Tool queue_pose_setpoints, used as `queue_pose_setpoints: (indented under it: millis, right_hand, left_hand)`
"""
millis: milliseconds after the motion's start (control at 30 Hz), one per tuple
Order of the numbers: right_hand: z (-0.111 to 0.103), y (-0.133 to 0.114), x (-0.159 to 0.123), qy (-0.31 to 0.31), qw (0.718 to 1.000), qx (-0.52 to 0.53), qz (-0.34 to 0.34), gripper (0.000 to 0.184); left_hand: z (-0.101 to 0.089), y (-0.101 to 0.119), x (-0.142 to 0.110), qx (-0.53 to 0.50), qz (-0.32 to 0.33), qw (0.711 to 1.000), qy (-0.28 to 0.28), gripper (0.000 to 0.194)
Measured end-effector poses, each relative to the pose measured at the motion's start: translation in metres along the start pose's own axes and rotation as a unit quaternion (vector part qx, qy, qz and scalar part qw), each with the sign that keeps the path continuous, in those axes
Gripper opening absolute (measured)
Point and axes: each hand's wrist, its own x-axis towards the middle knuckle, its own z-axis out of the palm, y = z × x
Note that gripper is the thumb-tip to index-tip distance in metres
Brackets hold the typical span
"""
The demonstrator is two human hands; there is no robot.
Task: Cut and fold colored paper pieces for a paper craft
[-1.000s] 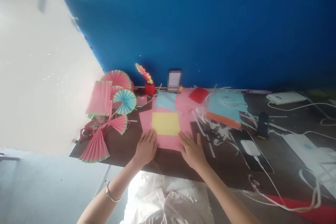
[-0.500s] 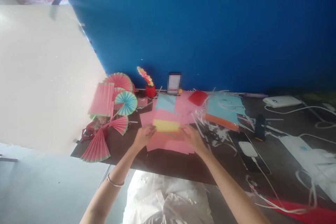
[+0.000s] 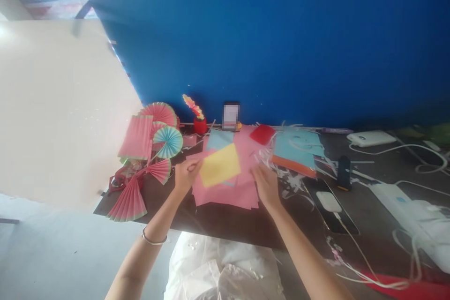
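Note:
My left hand (image 3: 185, 174) pinches the left edge of a yellow paper square (image 3: 220, 165) and holds it tilted above a stack of pink paper sheets (image 3: 228, 191) on the dark table (image 3: 225, 218). My right hand (image 3: 266, 184) hovers just right of the yellow square, over the right side of the pink sheets; its fingers are blurred and seem to hold nothing. A light blue sheet (image 3: 220, 139) lies behind the pink stack.
Pleated pink and teal paper fans (image 3: 151, 150) crowd the table's left end. To the right lie a stack of blue and orange paper (image 3: 298, 150), white paper strips, a phone (image 3: 328, 204), a black device (image 3: 343, 171), power banks and white cables (image 3: 404, 192). A blue wall stands behind.
The yellow square lay flat on the pink sheets with both hands flat beside it. My left hand has lifted it by its left edge; my right hand moved off to the right.

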Motion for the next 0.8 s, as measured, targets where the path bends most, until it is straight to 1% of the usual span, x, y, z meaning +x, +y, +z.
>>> queue_pose_setpoints:
  millis: [33, 67, 100, 133, 167, 200, 267, 300, 333, 367, 433, 467, 500, 533, 567, 600, 633, 667, 733, 800]
  right_hand:
    - [0.004, -0.006, -0.004, -0.052, 0.998, 0.023, 0.008, 0.037]
    - [0.01, -0.011, -0.007, -0.101, 0.993, 0.059, 0.024, 0.037]
    - [0.016, -0.016, -0.009, -0.134, 0.985, 0.097, 0.046, 0.036]
    - [0.021, -0.019, -0.01, -0.155, 0.978, 0.121, 0.065, 0.035]
    - [0.026, -0.022, -0.01, -0.159, 0.976, 0.127, 0.073, 0.034]
    - [0.03, -0.022, -0.008, -0.147, 0.979, 0.116, 0.076, 0.033]
    - [0.031, -0.018, -0.004, -0.113, 0.988, 0.072, 0.072, 0.034]
    - [0.029, -0.014, 0.0, -0.105, 0.99, 0.054, 0.072, 0.033]
    - [0.026, -0.01, 0.003, -0.112, 0.99, 0.043, 0.074, 0.032]
    - [0.021, -0.007, 0.006, -0.133, 0.987, 0.041, 0.079, 0.03]
    - [0.012, -0.004, 0.011, -0.195, 0.975, 0.043, 0.094, 0.029]
    - [0.007, -0.005, 0.013, -0.227, 0.968, 0.041, 0.101, 0.031]
    - [0.003, -0.007, 0.015, -0.254, 0.961, 0.038, 0.107, 0.033]
    - [0.0, -0.01, 0.016, -0.276, 0.955, 0.033, 0.109, 0.034]
    - [-0.003, -0.014, 0.016, -0.294, 0.95, 0.027, 0.107, 0.035]
    - [-0.005, -0.018, 0.017, -0.309, 0.945, 0.02, 0.102, 0.036]
    - [-0.007, -0.022, 0.018, -0.321, 0.942, 0.014, 0.096, 0.037]
    - [-0.009, -0.025, 0.019, -0.33, 0.939, 0.008, 0.093, 0.037]
    - [-0.013, -0.026, 0.02, -0.325, 0.941, -0.001, 0.094, 0.037]
    - [-0.017, -0.024, 0.022, -0.296, 0.95, -0.002, 0.098, 0.034]
  left_hand:
    - [0.004, 0.004, -0.006, 0.045, 0.081, 0.996, 0.001, 0.018]
    - [0.008, 0.009, -0.013, 0.083, 0.164, 0.983, -0.015, 0.015]
    - [0.014, 0.013, -0.021, 0.111, 0.238, 0.964, -0.039, 0.016]
    - [0.02, 0.018, -0.028, 0.136, 0.295, 0.944, -0.055, 0.019]
    - [0.027, 0.022, -0.034, 0.154, 0.334, 0.928, -0.06, 0.022]
    - [0.033, 0.025, -0.039, 0.168, 0.352, 0.919, -0.064, 0.024]
    - [0.041, 0.029, -0.045, 0.159, 0.366, 0.913, -0.081, 0.024]
    - [0.043, 0.03, -0.044, 0.144, 0.355, 0.92, -0.087, 0.024]
    - [0.043, 0.03, -0.041, 0.123, 0.332, 0.931, -0.088, 0.025]
    - [0.042, 0.03, -0.036, 0.1, 0.294, 0.947, -0.08, 0.026]
    - [0.037, 0.03, -0.021, 0.051, 0.179, 0.982, -0.042, 0.028]
    - [0.035, 0.03, -0.011, 0.028, 0.108, 0.994, -0.019, 0.03]
    - [0.032, 0.031, -0.002, 0.002, 0.044, 0.999, -0.012, 0.033]
    - [0.03, 0.032, 0.007, -0.035, -0.012, 0.999, -0.035, 0.035]
    - [0.029, 0.033, 0.015, -0.071, -0.058, 0.993, -0.08, 0.034]
    - [0.028, 0.033, 0.021, -0.095, -0.091, 0.983, -0.126, 0.035]
    - [0.028, 0.034, 0.025, -0.115, -0.115, 0.974, -0.16, 0.037]
    - [0.027, 0.034, 0.028, -0.128, -0.131, 0.966, -0.181, 0.04]
    - [0.027, 0.032, 0.03, -0.147, -0.151, 0.96, -0.183, 0.042]
    - [0.025, 0.029, 0.029, -0.167, -0.165, 0.958, -0.167, 0.042]
